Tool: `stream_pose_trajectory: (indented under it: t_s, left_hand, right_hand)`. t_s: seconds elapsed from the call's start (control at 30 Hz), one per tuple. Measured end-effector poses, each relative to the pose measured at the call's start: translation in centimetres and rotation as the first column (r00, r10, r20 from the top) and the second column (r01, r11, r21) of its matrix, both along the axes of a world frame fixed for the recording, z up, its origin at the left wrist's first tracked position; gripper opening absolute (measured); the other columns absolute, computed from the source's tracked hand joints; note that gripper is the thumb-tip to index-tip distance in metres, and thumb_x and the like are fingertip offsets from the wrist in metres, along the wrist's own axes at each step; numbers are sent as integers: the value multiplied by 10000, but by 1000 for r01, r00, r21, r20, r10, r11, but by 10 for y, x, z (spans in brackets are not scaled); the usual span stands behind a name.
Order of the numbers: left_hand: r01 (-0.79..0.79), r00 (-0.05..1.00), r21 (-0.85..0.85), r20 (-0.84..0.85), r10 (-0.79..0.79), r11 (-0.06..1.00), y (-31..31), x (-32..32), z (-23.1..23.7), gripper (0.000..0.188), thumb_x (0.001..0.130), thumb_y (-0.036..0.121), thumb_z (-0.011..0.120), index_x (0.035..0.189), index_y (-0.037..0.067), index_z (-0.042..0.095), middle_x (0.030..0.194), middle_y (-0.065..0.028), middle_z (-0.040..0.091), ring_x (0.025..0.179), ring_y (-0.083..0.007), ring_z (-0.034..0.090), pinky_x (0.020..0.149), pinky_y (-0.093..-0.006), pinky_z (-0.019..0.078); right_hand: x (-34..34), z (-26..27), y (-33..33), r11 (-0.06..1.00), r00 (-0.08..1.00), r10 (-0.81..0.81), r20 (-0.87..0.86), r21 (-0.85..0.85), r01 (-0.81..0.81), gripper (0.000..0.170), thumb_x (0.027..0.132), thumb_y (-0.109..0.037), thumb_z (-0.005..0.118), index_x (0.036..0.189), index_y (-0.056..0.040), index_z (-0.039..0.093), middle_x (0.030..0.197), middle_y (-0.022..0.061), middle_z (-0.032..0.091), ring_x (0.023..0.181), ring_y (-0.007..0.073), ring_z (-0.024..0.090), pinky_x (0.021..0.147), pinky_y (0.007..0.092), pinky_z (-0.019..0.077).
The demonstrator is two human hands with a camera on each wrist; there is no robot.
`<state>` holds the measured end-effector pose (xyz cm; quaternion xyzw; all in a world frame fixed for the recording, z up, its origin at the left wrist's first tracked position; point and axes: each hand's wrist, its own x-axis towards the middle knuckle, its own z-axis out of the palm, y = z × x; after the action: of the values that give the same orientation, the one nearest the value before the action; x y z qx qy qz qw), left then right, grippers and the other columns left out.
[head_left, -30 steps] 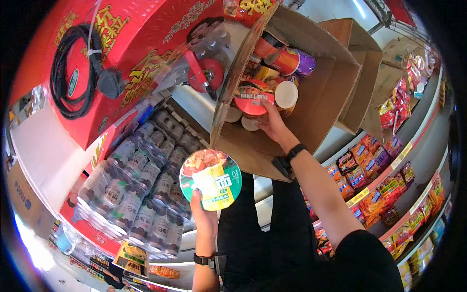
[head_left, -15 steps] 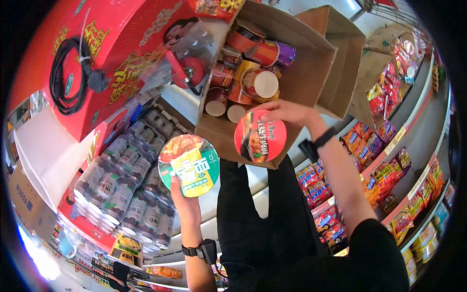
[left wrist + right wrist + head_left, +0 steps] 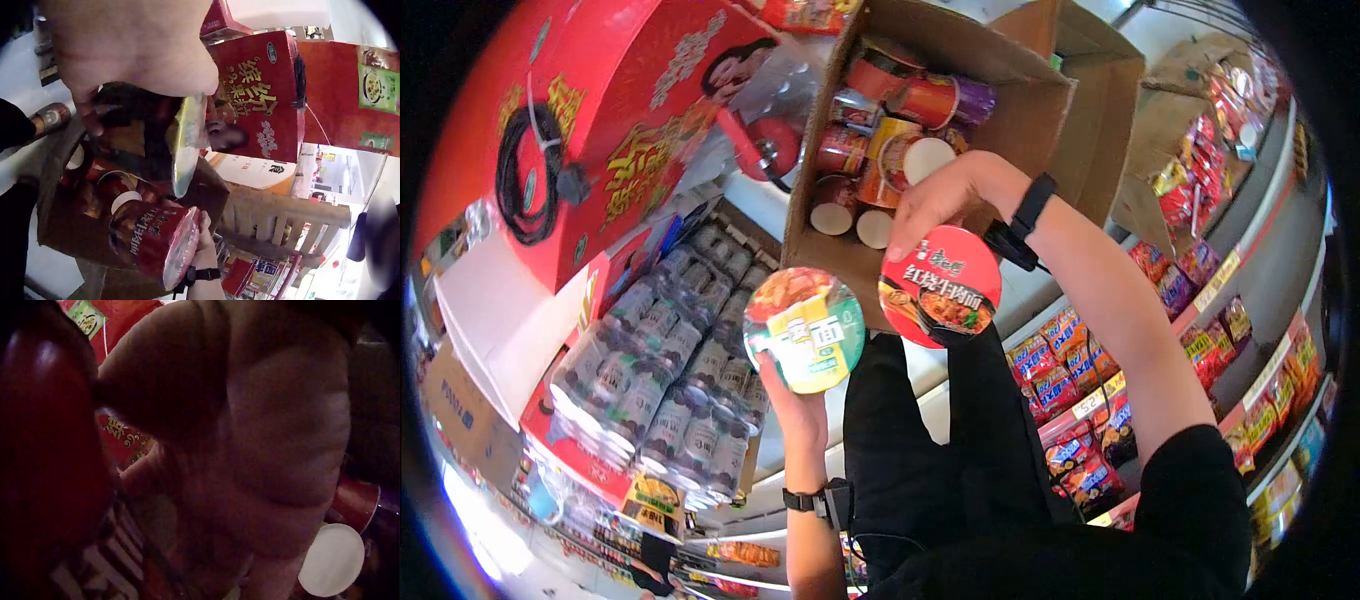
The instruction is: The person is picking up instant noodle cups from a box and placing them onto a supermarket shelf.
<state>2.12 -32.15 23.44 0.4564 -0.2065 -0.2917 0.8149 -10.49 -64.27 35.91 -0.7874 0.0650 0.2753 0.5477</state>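
Note:
My left hand grips an instant noodle cup with a green and yellow lid, its lid facing up to the head camera. Beside it, my right hand holds a red instant noodle cup by its side, the printed lid also turned upward. The two cups are close together, in front of the near edge of a cardboard box. In the left wrist view the red cup shows its side and rim. The red cup looks dark and very near in the right wrist view.
Several more noodle cups lie jumbled in the box. Left of it are shrink-wrapped cans and a large red carton with a coiled black cable. Shelves of bagged snacks line the right. A second box stands behind.
My right hand has lifted the red noodle cup out of the box and brought it beside the green and yellow one, turning its lid upward. The left hand still holds its cup.

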Motion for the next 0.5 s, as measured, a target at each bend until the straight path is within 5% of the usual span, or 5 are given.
stream_pose_trajectory:
  t_s: [0.1, 0.17, 0.5]
  left_hand:
    - [1, 1000, 17, 28, -1, 1000, -12, -7, -4, 671, 1068, 599, 377, 1558, 140, 378, 1533, -58, 506, 1393, -261, 507, 1129, -471, 418]
    - [-9, 987, 114, 161, -10, 993, -20, -3, -15, 692, 1065, 606, 380, 1565, 128, 366, 1540, -61, 498, 1401, -251, 499, 1145, -442, 403]
    - [17, 991, 70, 131, -26, 997, -33, -9, -7, 622, 1052, 505, 471, 1504, 80, 440, 1489, -75, 545, 1360, -243, 534, 1141, -427, 409]
  right_hand:
    - [-4, -32, -11, 999, 999, -34, 13, 8, 34, 522, 957, -447, 717, 1270, -30, 704, 1056, 52, 758, 920, 92, 704, 796, 284, 580]
    - [-4, -48, -11, 987, 998, 4, 69, 161, -15, 551, 954, -445, 718, 1289, -9, 692, 1107, 68, 757, 945, 101, 701, 847, 277, 570]
    - [-30, -73, -12, 973, 993, -69, 92, 225, 47, 628, 939, -430, 738, 1382, 0, 624, 1266, 87, 708, 1095, 131, 669, 980, 302, 533]
